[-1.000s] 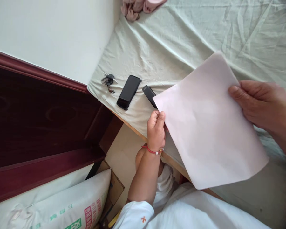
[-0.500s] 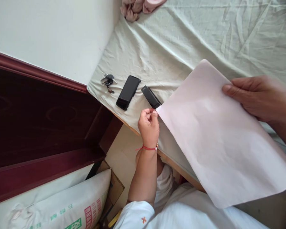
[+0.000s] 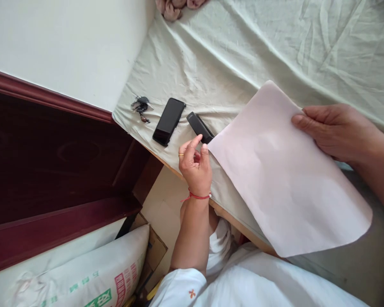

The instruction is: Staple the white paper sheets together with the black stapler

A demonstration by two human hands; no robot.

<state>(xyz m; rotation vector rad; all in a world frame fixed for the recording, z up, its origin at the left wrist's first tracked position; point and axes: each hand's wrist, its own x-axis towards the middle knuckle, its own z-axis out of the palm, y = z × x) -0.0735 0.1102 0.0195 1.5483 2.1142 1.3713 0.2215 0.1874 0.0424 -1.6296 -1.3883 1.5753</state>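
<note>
A large blank pale sheet of paper (image 3: 284, 170) is tilted over the edge of the cloth-covered surface. My right hand (image 3: 333, 128) grips its upper right edge, thumb on top and the other fingers hidden behind. My left hand (image 3: 196, 164), with a ring and a red string bracelet, is beside the sheet's pointed left corner. Its thumb and index finger are apart, with nothing visible between them; the thumb tip is close to the corner. A black stapler-like object (image 3: 198, 125) lies just beyond the index fingertip, its near end partly behind the paper corner.
A black phone (image 3: 169, 121) and a bunch of keys (image 3: 141, 106) lie on the wrinkled pale green cloth (image 3: 237, 55). Pinkish fabric (image 3: 173, 10) is bunched at the back. Dark red wooden panelling (image 3: 51, 153) stands left, above a printed white sack (image 3: 92, 264).
My left thumb and index finger have parted from a pinch at the paper's corner. My right hand and the sheet have shifted slightly left, and the sheet's lower end has risen.
</note>
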